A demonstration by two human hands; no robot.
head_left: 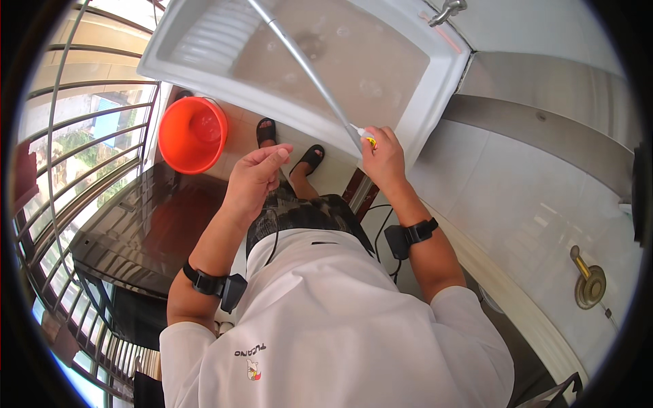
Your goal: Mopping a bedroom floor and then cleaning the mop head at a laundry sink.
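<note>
My right hand (pixel 382 158) is closed round a small white squeeze bottle (pixel 369 141) with a yellow and red label. Its narrow white nozzle points left, up against the lower end of a silver metal pole (pixel 309 71); whether they touch I cannot tell. The pole leans across a white sink (pixel 435 95) and runs out of view at the top. To the left and apart from the pole, my left hand (pixel 257 178) is raised with thumb and fingertips pressed together. Anything between those fingertips is too small to make out.
Cloudy water (pixel 367 41) fills the sink, with a washboard slope (pixel 214 37) at its left. A metal tap (pixel 447 12) is at the upper right. An orange-red bucket (pixel 178 146) stands left of my feet, by a glossy dark cabinet-like unit (pixel 153 224). Window bars (pixel 88 163) line the left.
</note>
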